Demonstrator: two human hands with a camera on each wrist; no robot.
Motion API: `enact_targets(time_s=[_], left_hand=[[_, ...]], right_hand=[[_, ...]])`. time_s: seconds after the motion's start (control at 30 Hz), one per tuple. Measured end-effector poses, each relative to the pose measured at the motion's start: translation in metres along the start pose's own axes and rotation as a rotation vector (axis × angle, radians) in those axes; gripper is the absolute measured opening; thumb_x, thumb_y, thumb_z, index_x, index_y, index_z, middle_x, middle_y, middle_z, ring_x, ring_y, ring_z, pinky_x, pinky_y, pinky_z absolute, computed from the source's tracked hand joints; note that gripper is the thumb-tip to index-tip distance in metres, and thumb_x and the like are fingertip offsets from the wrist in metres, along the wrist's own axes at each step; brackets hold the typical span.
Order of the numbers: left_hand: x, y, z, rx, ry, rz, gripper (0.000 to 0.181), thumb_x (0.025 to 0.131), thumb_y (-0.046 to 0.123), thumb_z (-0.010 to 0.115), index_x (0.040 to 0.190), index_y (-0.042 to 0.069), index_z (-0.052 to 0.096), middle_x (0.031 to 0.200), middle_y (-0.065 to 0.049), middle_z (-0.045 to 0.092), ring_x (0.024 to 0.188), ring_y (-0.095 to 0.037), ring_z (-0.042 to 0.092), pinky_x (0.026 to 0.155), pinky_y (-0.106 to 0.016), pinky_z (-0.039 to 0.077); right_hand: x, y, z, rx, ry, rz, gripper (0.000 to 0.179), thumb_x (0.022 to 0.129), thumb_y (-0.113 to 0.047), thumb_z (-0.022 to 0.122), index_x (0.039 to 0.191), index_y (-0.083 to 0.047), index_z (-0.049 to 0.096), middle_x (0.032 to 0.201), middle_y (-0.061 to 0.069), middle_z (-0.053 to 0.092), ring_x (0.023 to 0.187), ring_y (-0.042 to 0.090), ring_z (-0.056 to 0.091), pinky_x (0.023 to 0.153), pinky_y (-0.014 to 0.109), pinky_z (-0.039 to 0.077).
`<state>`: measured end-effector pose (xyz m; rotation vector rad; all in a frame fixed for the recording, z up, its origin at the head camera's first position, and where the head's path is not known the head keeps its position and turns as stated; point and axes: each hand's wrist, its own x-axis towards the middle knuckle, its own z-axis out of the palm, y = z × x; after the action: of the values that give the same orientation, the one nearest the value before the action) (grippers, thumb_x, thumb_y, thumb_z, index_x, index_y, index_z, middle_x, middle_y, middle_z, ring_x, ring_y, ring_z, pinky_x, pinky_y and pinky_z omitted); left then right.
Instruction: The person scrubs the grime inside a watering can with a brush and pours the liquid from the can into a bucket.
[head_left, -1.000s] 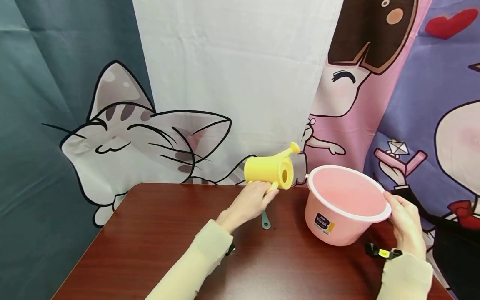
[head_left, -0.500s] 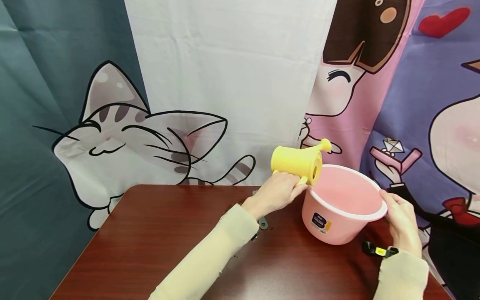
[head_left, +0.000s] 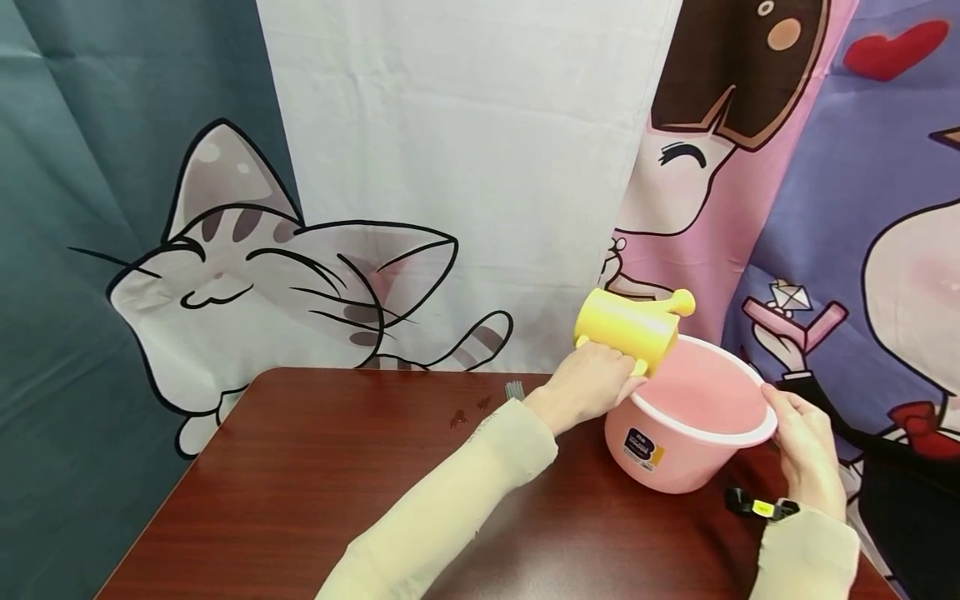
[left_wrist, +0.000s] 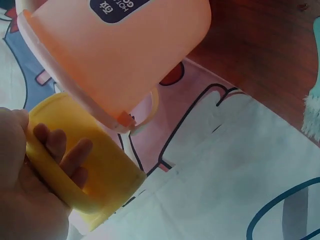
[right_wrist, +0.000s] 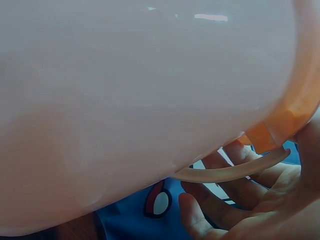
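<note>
My left hand [head_left: 588, 385] grips the handle of a yellow watering can [head_left: 626, 322]. The can is tilted, its spout pointing right and its lower end over the left rim of a pink bucket [head_left: 678, 457]. The left wrist view shows fingers curled round the can's handle [left_wrist: 57, 175]. On the bucket's far right side, my right hand [head_left: 810, 446] holds the white rim. The right wrist view has the bucket's thin carrying handle [right_wrist: 227, 173] hanging by the fingers of that hand. What lies inside the can is hidden.
A brush [left_wrist: 313, 110] with pale bristles and a green handle lies on the brown table [head_left: 322, 483], mostly behind the left arm in the head view. Small wet spots [head_left: 459, 418] mark the tabletop. A printed cloth [head_left: 465, 150] hangs behind the table's back edge.
My left hand has carried the watering can rightward to the bucket and tipped it over the rim. The right hand keeps its hold on the bucket, which stays in place.
</note>
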<state>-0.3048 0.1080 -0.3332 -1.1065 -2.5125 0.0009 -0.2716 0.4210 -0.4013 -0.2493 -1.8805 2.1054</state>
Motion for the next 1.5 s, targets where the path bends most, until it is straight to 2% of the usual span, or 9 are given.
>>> enact_targets(time_s=[0.13,0.43,0.63,0.83,1.17,1.3,1.5], left_hand=[[0.004,0.003,0.002,0.058,-0.009,0.008,0.035,0.104,0.044,0.04,0.083,0.021,0.058,0.076,0.009,0.053,0.075,-0.011,0.051,0.07,-0.028,0.038],[0.007,0.006,0.006,0.101,-0.024,0.023,0.034,0.104,0.045,0.041,0.087,0.022,0.061,0.077,0.009,0.054,0.077,-0.011,0.051,0.072,-0.028,0.037],[0.008,0.008,0.007,0.164,-0.023,0.057,0.036,0.105,0.043,0.039,0.092,0.021,0.064,0.082,0.008,0.059,0.082,-0.011,0.055,0.078,-0.027,0.04],[0.009,0.008,0.004,0.206,-0.039,0.066,0.038,0.105,0.044,0.036,0.094,0.021,0.064,0.085,0.009,0.06,0.086,-0.01,0.055,0.085,-0.026,0.039],[0.013,0.012,0.005,0.276,-0.038,0.088,0.036,0.105,0.044,0.038,0.101,0.023,0.067,0.093,0.01,0.064,0.093,-0.01,0.056,0.089,-0.027,0.037],[0.014,0.014,0.005,0.322,-0.045,0.103,0.035,0.105,0.044,0.038,0.104,0.024,0.068,0.096,0.01,0.064,0.093,-0.009,0.055,0.089,-0.027,0.035],[0.013,0.015,0.004,0.374,-0.028,0.105,0.031,0.104,0.042,0.04,0.101,0.027,0.067,0.094,0.011,0.064,0.09,-0.009,0.054,0.086,-0.027,0.034]], right_hand=[[0.0,0.001,-0.001,0.004,0.003,-0.01,0.02,0.096,-0.021,0.064,0.077,-0.02,0.073,0.066,-0.006,0.061,0.055,0.004,0.054,0.051,0.017,0.043],[-0.002,0.001,-0.002,0.007,0.01,-0.006,0.021,0.096,-0.02,0.065,0.076,-0.019,0.073,0.064,-0.006,0.06,0.054,0.005,0.052,0.049,0.018,0.042],[-0.003,0.002,-0.002,0.014,0.005,-0.003,0.022,0.096,-0.019,0.064,0.076,-0.017,0.073,0.063,-0.006,0.059,0.053,0.005,0.051,0.049,0.018,0.041],[-0.001,0.002,0.0,0.015,-0.007,-0.012,0.02,0.096,-0.02,0.064,0.078,-0.017,0.073,0.066,-0.005,0.061,0.057,0.006,0.055,0.052,0.018,0.044],[-0.001,0.001,0.0,0.034,-0.002,-0.013,0.021,0.096,-0.018,0.064,0.077,-0.017,0.073,0.063,-0.005,0.06,0.054,0.005,0.053,0.05,0.018,0.042],[-0.002,0.001,-0.002,0.031,0.007,-0.001,0.021,0.095,-0.019,0.065,0.076,-0.017,0.073,0.064,-0.006,0.061,0.056,0.005,0.054,0.051,0.018,0.043],[-0.001,0.001,-0.001,0.01,0.013,0.004,0.021,0.095,-0.02,0.066,0.076,-0.018,0.074,0.064,-0.006,0.061,0.056,0.005,0.054,0.051,0.018,0.043]])
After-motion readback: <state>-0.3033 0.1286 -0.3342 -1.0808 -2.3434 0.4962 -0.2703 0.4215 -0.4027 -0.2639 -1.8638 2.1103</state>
